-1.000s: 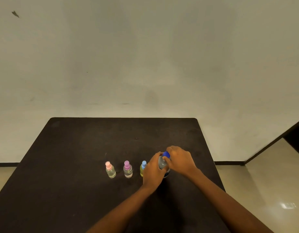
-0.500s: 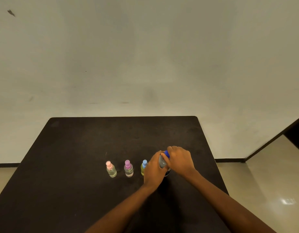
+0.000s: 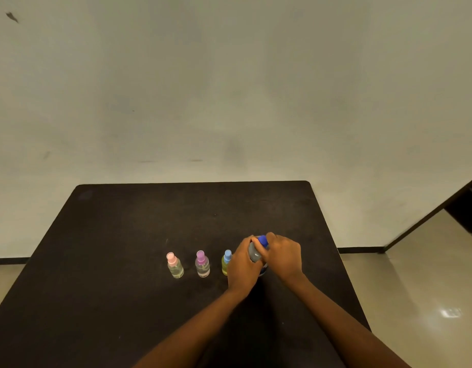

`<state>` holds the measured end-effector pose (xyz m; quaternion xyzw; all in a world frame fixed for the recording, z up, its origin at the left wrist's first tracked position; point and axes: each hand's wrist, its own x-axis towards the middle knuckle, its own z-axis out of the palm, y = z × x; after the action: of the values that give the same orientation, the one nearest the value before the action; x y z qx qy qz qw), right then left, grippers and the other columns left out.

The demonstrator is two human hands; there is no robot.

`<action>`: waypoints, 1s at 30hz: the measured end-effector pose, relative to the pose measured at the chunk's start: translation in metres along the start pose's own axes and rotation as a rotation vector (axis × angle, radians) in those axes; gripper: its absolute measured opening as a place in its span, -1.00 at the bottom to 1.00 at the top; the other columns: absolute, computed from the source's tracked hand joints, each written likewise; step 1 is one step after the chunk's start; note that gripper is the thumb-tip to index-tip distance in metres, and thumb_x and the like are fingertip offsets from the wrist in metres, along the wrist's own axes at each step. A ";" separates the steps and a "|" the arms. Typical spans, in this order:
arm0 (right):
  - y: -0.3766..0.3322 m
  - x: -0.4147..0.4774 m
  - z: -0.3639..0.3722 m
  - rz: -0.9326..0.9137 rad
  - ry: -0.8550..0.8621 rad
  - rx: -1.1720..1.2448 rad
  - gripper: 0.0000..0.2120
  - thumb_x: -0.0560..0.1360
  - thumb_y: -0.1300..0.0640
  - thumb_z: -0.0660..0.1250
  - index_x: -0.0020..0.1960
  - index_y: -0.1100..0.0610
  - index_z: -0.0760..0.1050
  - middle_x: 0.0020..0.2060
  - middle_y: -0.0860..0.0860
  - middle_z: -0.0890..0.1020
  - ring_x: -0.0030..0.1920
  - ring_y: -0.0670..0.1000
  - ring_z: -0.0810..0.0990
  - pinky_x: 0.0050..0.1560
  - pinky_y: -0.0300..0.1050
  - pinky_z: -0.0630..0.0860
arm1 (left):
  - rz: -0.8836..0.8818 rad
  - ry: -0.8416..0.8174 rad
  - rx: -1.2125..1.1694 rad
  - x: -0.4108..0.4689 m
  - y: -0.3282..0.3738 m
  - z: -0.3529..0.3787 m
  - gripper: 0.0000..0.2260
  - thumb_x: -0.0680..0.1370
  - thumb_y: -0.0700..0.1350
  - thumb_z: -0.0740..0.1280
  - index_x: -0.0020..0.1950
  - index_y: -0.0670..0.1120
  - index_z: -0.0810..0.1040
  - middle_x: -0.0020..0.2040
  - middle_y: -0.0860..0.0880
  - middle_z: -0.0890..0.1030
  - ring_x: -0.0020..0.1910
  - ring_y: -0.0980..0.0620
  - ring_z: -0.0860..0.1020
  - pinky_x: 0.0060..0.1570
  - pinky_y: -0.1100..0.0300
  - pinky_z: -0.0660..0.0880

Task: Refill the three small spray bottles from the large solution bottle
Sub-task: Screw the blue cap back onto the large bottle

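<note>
1. Three small spray bottles stand upright in one row on the black worktop (image 3: 123,235): the pink-capped bottle (image 3: 175,266), the purple-capped bottle (image 3: 202,265) and the blue-capped bottle (image 3: 225,262), each apart from the next.
2. The left grip (image 3: 242,266), a bare hand, wraps round the body of the one large solution bottle (image 3: 254,252) and partly hides the blue-capped bottle beside it.
3. The large solution bottle is at the row's right end.
4. The right grip (image 3: 282,258) curls over its single blue cap (image 3: 262,240), fingers clasping it.
</note>
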<state>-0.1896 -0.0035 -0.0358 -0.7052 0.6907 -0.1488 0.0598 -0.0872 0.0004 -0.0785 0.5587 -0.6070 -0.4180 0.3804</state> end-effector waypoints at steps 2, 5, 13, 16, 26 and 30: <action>0.002 0.002 -0.003 0.060 -0.096 -0.063 -0.68 0.53 -0.08 0.21 0.08 0.16 0.49 -0.07 0.06 0.62 -0.06 0.02 0.59 -0.03 -0.14 0.46 | -0.009 -0.001 -0.003 -0.001 0.000 0.000 -0.74 0.51 -0.20 0.35 0.18 -0.06 0.48 0.00 0.01 0.62 -0.01 0.12 0.60 0.06 0.18 0.56; 0.003 0.003 -0.014 0.122 -0.140 -0.136 -0.58 0.50 -0.24 0.14 0.01 0.12 0.47 -0.12 0.02 0.62 -0.14 -0.03 0.58 -0.12 -0.19 0.47 | -0.046 -0.016 -0.027 -0.001 0.001 0.000 -0.68 0.47 -0.17 0.39 0.21 -0.04 0.46 0.04 0.04 0.61 0.03 0.14 0.58 0.11 0.21 0.52; 0.012 0.024 -0.042 -0.120 -0.251 0.053 -0.61 0.47 -0.03 0.29 0.27 0.02 0.40 0.11 -0.01 0.47 -0.01 -0.06 0.50 -0.07 -0.18 0.49 | -0.037 -0.026 0.001 0.000 0.003 -0.002 -0.66 0.45 -0.17 0.42 0.20 -0.06 0.46 0.03 0.08 0.56 0.04 0.17 0.54 0.14 0.30 0.47; 0.013 0.031 -0.041 -0.169 -0.350 0.040 -0.72 0.47 0.02 0.31 0.16 0.05 0.50 0.06 0.01 0.50 0.02 -0.01 0.51 0.02 -0.09 0.52 | -0.064 -0.041 0.004 0.000 0.001 -0.001 -0.66 0.48 -0.17 0.39 0.24 -0.09 0.45 0.12 -0.03 0.58 0.11 0.10 0.54 0.23 0.17 0.45; 0.015 0.024 -0.028 -0.207 -0.317 0.094 -0.76 0.56 0.06 0.20 0.14 0.17 0.47 0.07 0.05 0.46 -0.04 -0.04 0.48 0.05 -0.14 0.48 | -0.031 -0.008 0.026 -0.002 -0.001 0.001 -0.61 0.47 -0.12 0.41 0.27 -0.11 0.44 0.14 -0.04 0.58 0.12 0.08 0.55 0.21 0.16 0.47; 0.017 0.018 -0.017 -0.132 -0.247 0.146 -0.75 0.54 0.02 0.22 0.09 0.18 0.46 0.02 0.06 0.50 -0.06 -0.03 0.50 0.03 -0.16 0.47 | -0.050 0.000 0.035 -0.002 0.001 0.001 -0.58 0.46 -0.12 0.40 0.30 -0.12 0.42 0.15 -0.04 0.58 0.13 0.07 0.55 0.21 0.14 0.47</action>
<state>-0.2111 -0.0202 -0.0224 -0.7557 0.6175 -0.1144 0.1856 -0.0887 0.0022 -0.0783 0.5803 -0.6002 -0.4166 0.3597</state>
